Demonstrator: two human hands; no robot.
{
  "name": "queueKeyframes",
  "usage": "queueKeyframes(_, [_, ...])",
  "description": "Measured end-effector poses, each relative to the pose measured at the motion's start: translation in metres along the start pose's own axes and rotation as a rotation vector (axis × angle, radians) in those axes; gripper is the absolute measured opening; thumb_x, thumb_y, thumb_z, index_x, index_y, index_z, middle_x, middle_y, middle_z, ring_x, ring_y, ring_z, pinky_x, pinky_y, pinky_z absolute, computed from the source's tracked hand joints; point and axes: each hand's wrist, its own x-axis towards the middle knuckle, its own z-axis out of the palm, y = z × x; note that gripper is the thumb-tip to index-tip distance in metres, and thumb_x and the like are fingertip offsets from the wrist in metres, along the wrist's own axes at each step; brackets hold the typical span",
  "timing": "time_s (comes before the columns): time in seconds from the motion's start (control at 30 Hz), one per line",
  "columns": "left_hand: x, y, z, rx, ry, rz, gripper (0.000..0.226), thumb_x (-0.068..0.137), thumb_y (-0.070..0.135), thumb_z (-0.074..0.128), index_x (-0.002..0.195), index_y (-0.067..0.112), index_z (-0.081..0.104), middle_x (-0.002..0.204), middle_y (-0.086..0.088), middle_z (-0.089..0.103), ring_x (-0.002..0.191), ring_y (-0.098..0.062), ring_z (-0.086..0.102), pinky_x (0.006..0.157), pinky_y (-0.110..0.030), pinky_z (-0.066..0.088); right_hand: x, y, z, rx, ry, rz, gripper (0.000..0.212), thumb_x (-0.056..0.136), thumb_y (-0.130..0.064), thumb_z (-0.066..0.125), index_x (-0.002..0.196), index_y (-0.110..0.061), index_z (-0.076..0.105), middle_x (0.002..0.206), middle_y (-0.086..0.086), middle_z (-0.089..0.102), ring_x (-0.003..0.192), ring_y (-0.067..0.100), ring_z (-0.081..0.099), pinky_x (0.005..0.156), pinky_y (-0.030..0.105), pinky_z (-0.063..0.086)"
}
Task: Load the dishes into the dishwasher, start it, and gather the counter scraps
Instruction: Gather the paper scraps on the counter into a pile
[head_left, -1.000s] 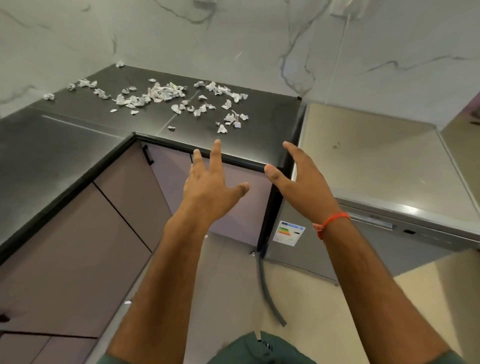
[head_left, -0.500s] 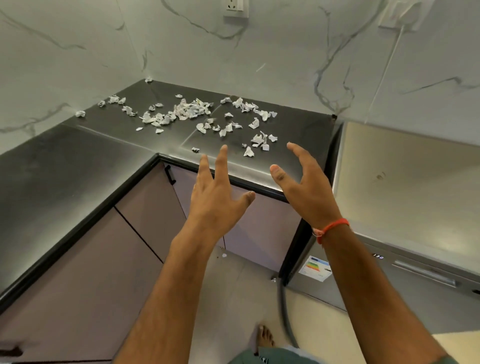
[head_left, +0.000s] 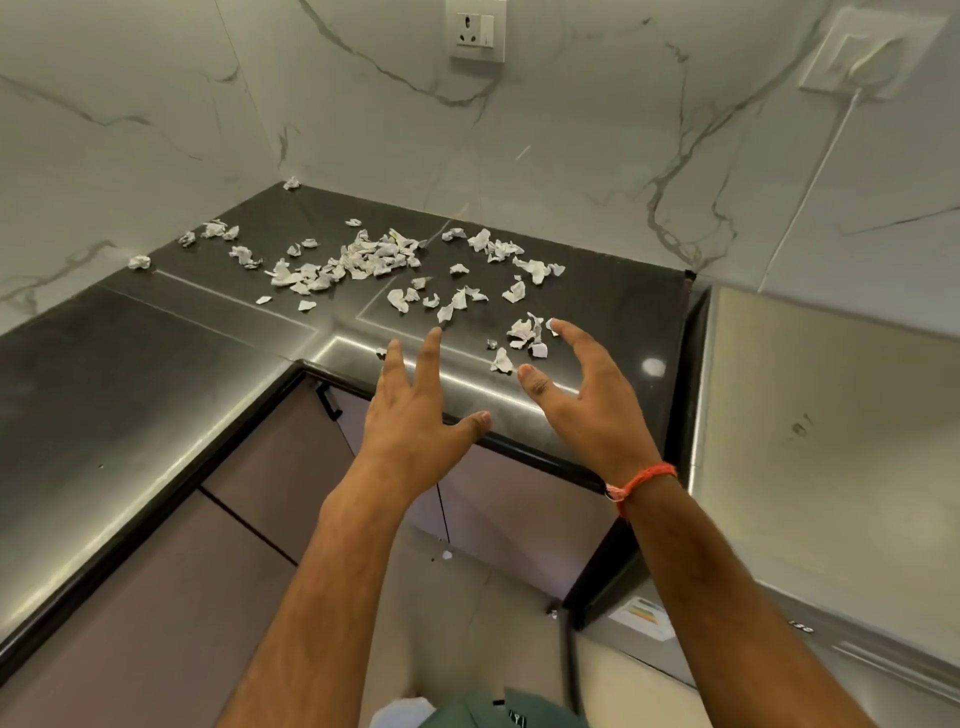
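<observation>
Several crumpled white paper scraps (head_left: 363, 260) lie scattered over the back of the dark L-shaped counter (head_left: 156, 374). A smaller cluster of scraps (head_left: 524, 332) sits nearer the front edge. My left hand (head_left: 421, 415) hovers above the counter's front edge, fingers spread and straight, holding nothing. My right hand (head_left: 587, 400), with an orange thread at the wrist, is beside it, fingers spread and slightly bent, its fingertips just short of the near cluster. The steel dishwasher (head_left: 831, 441) stands at the right, its door closed.
Marble walls close off the counter's back and left, with a wall socket (head_left: 477, 28) above. Mauve cabinet doors (head_left: 156, 597) sit below the counter. A small scrap (head_left: 447, 555) lies on the floor. A grey hose (head_left: 571, 665) runs down beside the dishwasher.
Both hands have moved forward and up from the cabinet front to over the counter edge, nearer the scraps. The view has tilted up toward the wall.
</observation>
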Motion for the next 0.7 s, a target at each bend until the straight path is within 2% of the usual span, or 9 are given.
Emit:
queueKeyframes(0.23, [0.081,-0.039,-0.016,0.047,-0.124,0.004,0.102,0.088,0.053,0.069,0.157,0.046,-0.006,0.167,-0.005,-0.02,0.156,-0.029,-0.007,0.125,-0.053,0.013,0.061,-0.003,0.041,-0.039,0.019,0.039,0.067,0.092,-0.039,0.07,0.151,-0.026,0.041,0.154,-0.004,0.041,0.14,0.011,0.038,0.104,0.019,0.027])
queueKeyframes(0.33, [0.117,-0.053,-0.029,0.088,-0.195,-0.002,0.099,0.089,0.054,0.067,0.159,0.041,-0.002,0.167,-0.008,-0.017,0.155,-0.031,-0.004,0.125,-0.05,0.012,0.086,-0.007,0.053,-0.063,0.007,0.05,0.068,0.091,-0.038,0.071,0.15,-0.029,0.04,0.156,-0.003,0.038,0.142,0.012,0.035,0.106,0.021,0.027])
queueKeyframes(0.47, [0.159,-0.075,-0.036,0.098,-0.28,0.018,0.1,0.088,0.056,0.068,0.16,0.038,0.001,0.168,-0.01,-0.015,0.156,-0.031,-0.001,0.125,-0.051,0.015,0.114,-0.004,0.069,-0.077,0.063,0.133,0.069,0.089,-0.041,0.073,0.149,-0.034,0.04,0.155,-0.005,0.039,0.141,0.011,0.037,0.109,0.025,0.03])
queueKeyframes(0.57, [0.18,-0.099,-0.032,0.092,-0.315,0.014,0.099,0.088,0.056,0.068,0.159,0.039,0.001,0.168,-0.01,-0.014,0.156,-0.031,-0.001,0.124,-0.053,0.016,0.122,0.006,0.086,-0.066,0.042,0.202,0.074,0.087,-0.043,0.074,0.151,-0.032,0.038,0.155,-0.005,0.038,0.139,0.007,0.036,0.107,0.022,0.029])
queueKeyframes(0.63, [0.192,-0.115,-0.027,0.099,-0.318,0.001,0.099,0.088,0.056,0.067,0.16,0.038,0.001,0.168,-0.01,-0.012,0.155,-0.031,0.001,0.124,-0.053,0.016,0.125,0.015,0.097,-0.064,0.027,0.243,0.078,0.085,-0.044,0.075,0.152,-0.032,0.036,0.157,-0.005,0.036,0.143,0.01,0.033,0.114,0.026,0.029])
queueKeyframes(0.7, [0.203,-0.129,-0.019,0.093,-0.294,0.011,0.098,0.088,0.057,0.066,0.16,0.037,0.003,0.168,-0.01,-0.009,0.155,-0.031,0.002,0.123,-0.054,0.017,0.128,0.025,0.103,-0.083,0.021,0.28,0.083,0.083,-0.047,0.077,0.153,-0.032,0.034,0.159,-0.006,0.033,0.146,0.012,0.032,0.12,0.036,0.029])
